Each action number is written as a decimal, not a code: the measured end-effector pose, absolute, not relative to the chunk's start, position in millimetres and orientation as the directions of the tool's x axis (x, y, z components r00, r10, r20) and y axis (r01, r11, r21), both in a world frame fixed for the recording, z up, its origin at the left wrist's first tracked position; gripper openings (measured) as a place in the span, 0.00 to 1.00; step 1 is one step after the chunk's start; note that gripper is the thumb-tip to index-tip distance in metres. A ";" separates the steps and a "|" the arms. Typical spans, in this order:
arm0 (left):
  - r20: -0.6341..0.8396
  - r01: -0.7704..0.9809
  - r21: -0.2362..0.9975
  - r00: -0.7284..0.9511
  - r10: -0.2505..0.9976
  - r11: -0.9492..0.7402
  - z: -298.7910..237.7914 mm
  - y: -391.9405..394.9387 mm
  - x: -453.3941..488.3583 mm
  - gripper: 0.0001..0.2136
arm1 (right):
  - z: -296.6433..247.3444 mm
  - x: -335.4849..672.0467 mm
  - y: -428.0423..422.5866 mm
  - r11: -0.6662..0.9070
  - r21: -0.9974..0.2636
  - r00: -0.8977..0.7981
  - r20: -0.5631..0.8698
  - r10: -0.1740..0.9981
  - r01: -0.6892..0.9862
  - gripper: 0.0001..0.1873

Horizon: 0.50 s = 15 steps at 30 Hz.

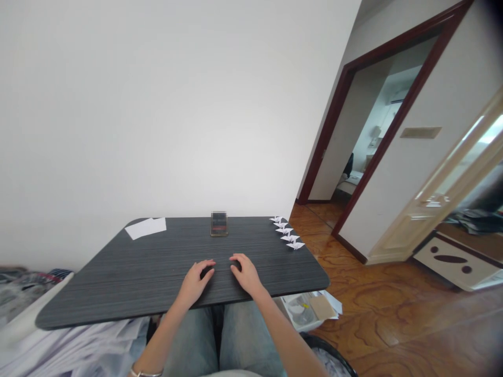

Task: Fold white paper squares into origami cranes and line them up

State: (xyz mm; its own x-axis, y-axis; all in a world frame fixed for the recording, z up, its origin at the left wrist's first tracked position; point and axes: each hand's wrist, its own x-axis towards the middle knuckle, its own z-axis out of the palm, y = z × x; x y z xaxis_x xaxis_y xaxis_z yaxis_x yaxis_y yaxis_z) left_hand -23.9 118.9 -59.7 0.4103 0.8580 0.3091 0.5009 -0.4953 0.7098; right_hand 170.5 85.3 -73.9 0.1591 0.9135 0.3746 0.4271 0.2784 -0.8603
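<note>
My left hand (197,280) rests on the dark table (145,272) near its front edge, holding nothing, thumb and fingers apart. Across a small gap, my right hand (244,273) lies on the tabletop in the same way, also bare and with its thumb apart from the fingers. Beyond both hands, a phone (219,224) stands propped up at the back of the table; its screen is blurred. Several white folded paper cranes (290,238) form a row along the right edge. White paper sheets (146,228) lie overlapping at the back left.
A white wall (196,115) rises directly behind the table. Under its right front corner sits an open box (301,310) with papers, beside a dark-rimmed bin (330,356). White cloth or sheeting (98,348) is heaped at the lower left. A doorway stands to the right.
</note>
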 end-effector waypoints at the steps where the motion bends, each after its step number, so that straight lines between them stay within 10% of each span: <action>1: 0.302 0.553 0.663 0.417 0.857 -0.504 -61.1 118.3 -23.8 0.14 | -73.5 162.9 85.8 0.291 -0.841 0.131 0.387 0.913 0.456 0.16; 15: 0.275 0.957 0.112 0.228 0.934 -0.267 -72.0 113.5 -33.3 0.31 | -64.8 141.0 72.9 0.139 -0.326 -0.054 0.255 0.966 0.935 0.23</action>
State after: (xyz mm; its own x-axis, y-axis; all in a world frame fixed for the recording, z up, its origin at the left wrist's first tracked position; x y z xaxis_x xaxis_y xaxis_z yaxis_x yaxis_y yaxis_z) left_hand -33.3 113.5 -72.0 0.2280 0.9340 0.2751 0.9573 -0.2666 0.1115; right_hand 141.0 72.9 -64.8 -0.0545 0.9655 0.2546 0.9352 0.1387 -0.3260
